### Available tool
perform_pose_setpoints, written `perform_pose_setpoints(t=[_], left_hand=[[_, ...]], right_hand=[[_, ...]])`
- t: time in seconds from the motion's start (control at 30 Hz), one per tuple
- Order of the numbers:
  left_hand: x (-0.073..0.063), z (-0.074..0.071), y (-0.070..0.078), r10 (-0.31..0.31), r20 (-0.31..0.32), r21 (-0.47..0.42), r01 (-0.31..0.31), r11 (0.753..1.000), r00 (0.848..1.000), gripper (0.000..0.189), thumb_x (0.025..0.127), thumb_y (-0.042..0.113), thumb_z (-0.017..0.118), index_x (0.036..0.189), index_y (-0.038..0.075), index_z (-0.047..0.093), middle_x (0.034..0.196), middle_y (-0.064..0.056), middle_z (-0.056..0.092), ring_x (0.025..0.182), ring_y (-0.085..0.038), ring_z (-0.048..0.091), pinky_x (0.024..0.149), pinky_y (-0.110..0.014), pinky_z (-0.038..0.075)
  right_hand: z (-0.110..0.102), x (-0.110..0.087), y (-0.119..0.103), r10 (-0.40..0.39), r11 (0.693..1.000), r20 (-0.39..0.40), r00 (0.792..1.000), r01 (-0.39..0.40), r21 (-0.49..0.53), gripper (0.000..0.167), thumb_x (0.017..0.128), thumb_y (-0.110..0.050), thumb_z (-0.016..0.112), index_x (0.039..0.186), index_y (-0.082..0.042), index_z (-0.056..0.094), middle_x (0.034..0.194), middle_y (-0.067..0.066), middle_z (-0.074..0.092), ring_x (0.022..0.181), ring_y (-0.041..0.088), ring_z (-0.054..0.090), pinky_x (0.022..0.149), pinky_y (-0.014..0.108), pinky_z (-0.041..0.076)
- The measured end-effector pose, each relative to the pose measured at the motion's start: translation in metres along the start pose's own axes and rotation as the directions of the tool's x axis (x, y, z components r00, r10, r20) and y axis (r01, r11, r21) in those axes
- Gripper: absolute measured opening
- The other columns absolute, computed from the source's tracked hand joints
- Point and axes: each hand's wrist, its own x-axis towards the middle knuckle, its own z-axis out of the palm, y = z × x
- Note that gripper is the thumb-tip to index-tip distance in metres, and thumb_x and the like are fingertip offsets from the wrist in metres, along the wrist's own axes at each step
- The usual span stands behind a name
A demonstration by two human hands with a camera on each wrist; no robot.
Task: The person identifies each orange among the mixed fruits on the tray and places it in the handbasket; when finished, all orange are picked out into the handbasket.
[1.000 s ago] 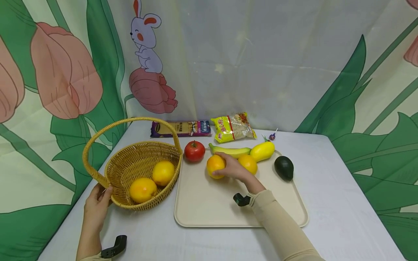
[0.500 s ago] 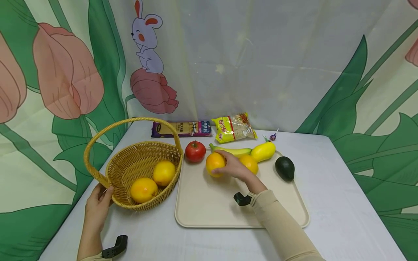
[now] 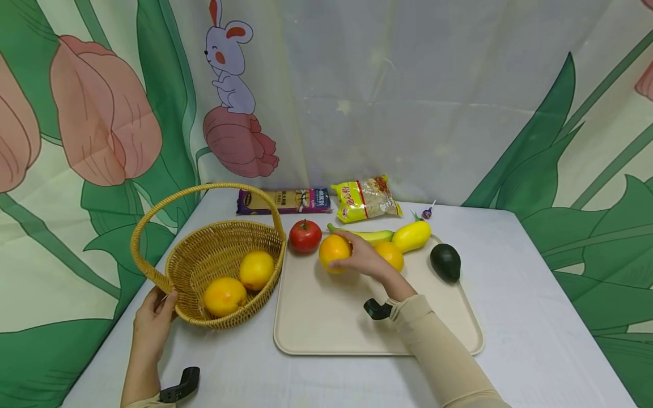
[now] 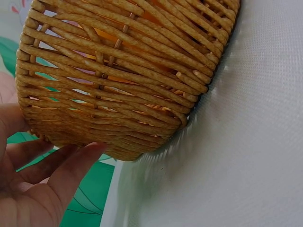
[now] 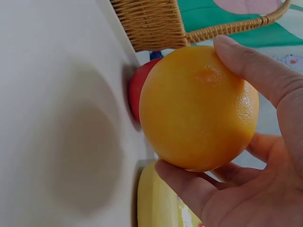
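Observation:
An orange [image 3: 333, 254] hangs over the tray's left part in my right hand [image 3: 364, 258]. In the right wrist view, thumb and fingers pinch the orange [image 5: 199, 109] from opposite sides, and its shadow falls on the tray. The left hand [image 3: 152, 320] grips the near left rim of the wicker basket [image 3: 204, 243], at the foot of its handle. From the left wrist view, the fingertips [image 4: 94, 149] touch the woven wall [image 4: 109, 85]. Inside the basket lie two yellow-orange fruits, one at the front [image 3: 224, 297] and another [image 3: 257, 271] at the right.
On the beige tray [image 3: 326, 323] are a second orange [image 3: 390, 256], a banana [image 3: 364, 236], a yellow squash-like fruit [image 3: 412, 236] and an avocado [image 3: 445, 263]. A tomato [image 3: 305, 236] sits between basket and tray. Behind lie a purple packet [image 3: 283, 202], a yellow bag [image 3: 366, 199] and a small lollipop-like item [image 3: 427, 212].
My right hand has lifted the orange off the tray and shifted it slightly left. The left hand and the basket have stayed in place.

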Motion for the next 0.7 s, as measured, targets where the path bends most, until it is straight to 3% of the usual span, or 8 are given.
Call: perform_pose_setpoints(t=[0.07, 0.4, 0.53, 0.7], left_hand=[[0.001, 0.0, -0.002, 0.008, -0.001, -0.009, -0.008, 1.0, 1.0, 0.074, 0.094, 0.058, 0.037, 0.152, 0.016, 0.017, 0.149, -0.023, 0.034, 0.112, 0.002, 0.054, 0.076, -0.009, 0.053], [0.008, 0.002, -0.014, 0.011, -0.016, -0.026, -0.012, 1.0, 1.0, 0.074, 0.093, 0.058, 0.038, 0.152, 0.018, 0.019, 0.149, -0.022, 0.035, 0.109, 0.007, 0.052, 0.074, -0.006, 0.052], [0.007, 0.001, -0.014, 0.016, -0.009, -0.025, -0.016, 1.0, 1.0, 0.073, 0.094, 0.057, 0.038, 0.152, 0.017, 0.018, 0.149, -0.023, 0.035, 0.113, 0.0, 0.054, 0.075, -0.008, 0.053], [0.004, 0.001, -0.008, 0.007, -0.011, -0.021, -0.008, 1.0, 1.0, 0.074, 0.094, 0.057, 0.038, 0.152, 0.016, 0.018, 0.149, -0.023, 0.034, 0.111, 0.003, 0.053, 0.075, -0.008, 0.053]], right_hand=[[0.0, 0.0, -0.001, -0.014, 1.0, -0.001, 1.0, 0.014, -0.004, 0.086, 0.073, -0.034, 0.081, 0.145, -0.018, 0.037, 0.143, 0.005, 0.045, 0.115, 0.027, 0.049, 0.101, 0.045, 0.045], [0.0, -0.002, -0.013, -0.076, 0.997, -0.003, 0.997, 0.076, -0.019, 0.083, 0.074, -0.036, 0.079, 0.144, -0.022, 0.038, 0.15, -0.001, 0.039, 0.119, 0.024, 0.048, 0.105, 0.046, 0.042], [0.001, -0.002, -0.017, -0.073, 0.997, -0.007, 0.997, 0.072, -0.024, 0.082, 0.074, -0.036, 0.079, 0.144, -0.02, 0.039, 0.146, 0.001, 0.043, 0.115, 0.025, 0.05, 0.102, 0.044, 0.045], [0.003, -0.001, -0.02, -0.064, 0.998, -0.005, 0.998, 0.064, -0.027, 0.084, 0.074, -0.038, 0.079, 0.144, -0.019, 0.038, 0.142, 0.003, 0.046, 0.112, 0.024, 0.051, 0.099, 0.043, 0.047]])
